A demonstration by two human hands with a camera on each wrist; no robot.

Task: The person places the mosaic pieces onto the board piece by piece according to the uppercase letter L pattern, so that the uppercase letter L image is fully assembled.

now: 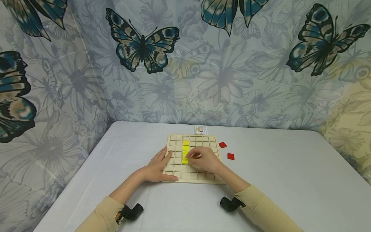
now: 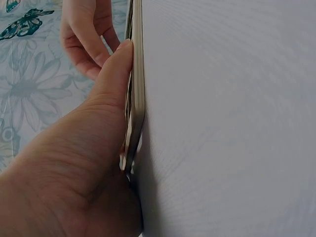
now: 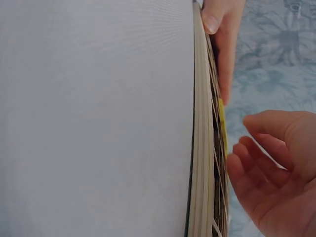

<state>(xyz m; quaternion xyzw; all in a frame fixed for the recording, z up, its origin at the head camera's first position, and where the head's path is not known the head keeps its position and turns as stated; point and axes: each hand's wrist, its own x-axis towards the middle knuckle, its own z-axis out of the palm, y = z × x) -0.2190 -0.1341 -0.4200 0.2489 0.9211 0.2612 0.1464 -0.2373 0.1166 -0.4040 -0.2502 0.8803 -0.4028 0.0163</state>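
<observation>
1. Head view, center: one pale gridded board (image 1: 197, 182) on a white-covered table (image 1: 130, 138); four yellow tiles (image 1: 185, 148) in a column, left of the board's middle.
2. Head view, left of center: left hand (image 1: 156, 168), fingers spread over the board's left side, thumb at the near edge. A sound brace, I judge: light, even pressure should prevent sliding.
3. Head view, center: right hand (image 1: 205, 159), fingers bent, tips at the lower end of the yellow column. Best practice, probably: nudge each tile square, clear of the grid lines.
4. Head view, right of the board: two red tiles (image 1: 230, 156), loose (one slightly askew); beyond the far edge, a small printed card (image 1: 201, 130), worth consulting for position.
5. Left wrist view, upper center: left thumb along the board's edge; right hand behind, upper left, its grip unclear here.
6. Right wrist view, lower right: right thumb and fingers apart, nothing visible between them; yellow edge beside the fingertips. Gentle, flat fingertip contact would likely seat tiles best.
</observation>
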